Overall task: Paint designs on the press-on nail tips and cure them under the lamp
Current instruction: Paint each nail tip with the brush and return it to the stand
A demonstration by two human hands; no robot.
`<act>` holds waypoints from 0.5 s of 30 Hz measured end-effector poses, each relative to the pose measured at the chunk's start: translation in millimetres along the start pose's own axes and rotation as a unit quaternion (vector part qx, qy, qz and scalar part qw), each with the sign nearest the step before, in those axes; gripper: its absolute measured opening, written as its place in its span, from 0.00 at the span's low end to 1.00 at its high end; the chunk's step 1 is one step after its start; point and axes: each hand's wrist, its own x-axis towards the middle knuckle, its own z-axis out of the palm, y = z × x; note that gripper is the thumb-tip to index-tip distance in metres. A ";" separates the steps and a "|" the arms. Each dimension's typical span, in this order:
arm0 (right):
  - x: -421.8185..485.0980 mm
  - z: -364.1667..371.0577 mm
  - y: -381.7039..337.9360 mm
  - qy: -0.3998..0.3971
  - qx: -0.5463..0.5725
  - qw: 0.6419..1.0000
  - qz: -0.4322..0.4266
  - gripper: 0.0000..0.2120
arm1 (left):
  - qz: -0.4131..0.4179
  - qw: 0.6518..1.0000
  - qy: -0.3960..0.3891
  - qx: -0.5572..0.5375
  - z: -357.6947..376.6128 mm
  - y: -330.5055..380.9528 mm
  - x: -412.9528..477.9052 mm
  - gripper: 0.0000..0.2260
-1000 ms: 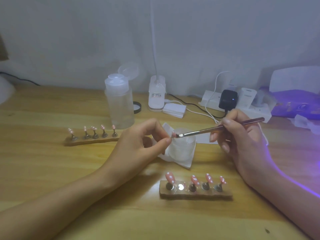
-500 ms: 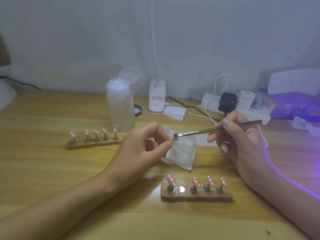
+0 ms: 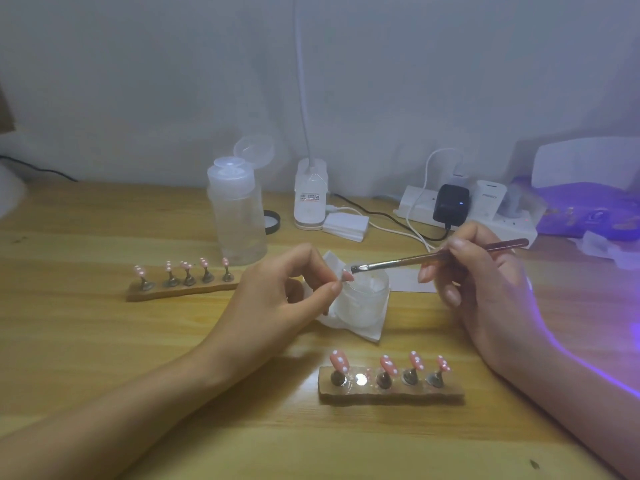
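Observation:
My left hand [image 3: 277, 299] pinches a small pink nail tip [image 3: 347, 276] between thumb and forefinger over a frosted jar [image 3: 363, 299]. My right hand [image 3: 485, 289] grips a thin nail brush [image 3: 433, 258], whose bristles touch the held tip. Near the front edge lies a wooden holder [image 3: 391, 394] with several pink white-dotted tips on stands and one bare magnet spot. A second holder [image 3: 183, 287] with several pink tips lies at the left. The curing lamp [image 3: 588, 202] glows purple at the far right.
A clear pump bottle [image 3: 237, 216] stands behind the left holder. The jar sits on a white wipe [image 3: 360, 327]. A white desk-lamp base [image 3: 310, 199], a power strip with chargers [image 3: 460, 209] and cables lie along the wall.
The brush tip has stayed on the held nail tip with only small strokes. Both hands keep nearly the same place; the view shifted slightly.

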 end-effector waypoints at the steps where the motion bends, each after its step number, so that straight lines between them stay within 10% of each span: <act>1: -0.7 1.0 -0.6 -0.012 -0.003 1.000 -0.007 0.10 | 0.000 1.000 -0.001 -0.001 0.1 0.3 0.0 0.08; 15: -0.6 1.9 0.0 0.011 -0.012 1.000 0.006 0.09 | -0.002 1.000 -0.007 -0.005 0.4 1.6 -0.4 0.08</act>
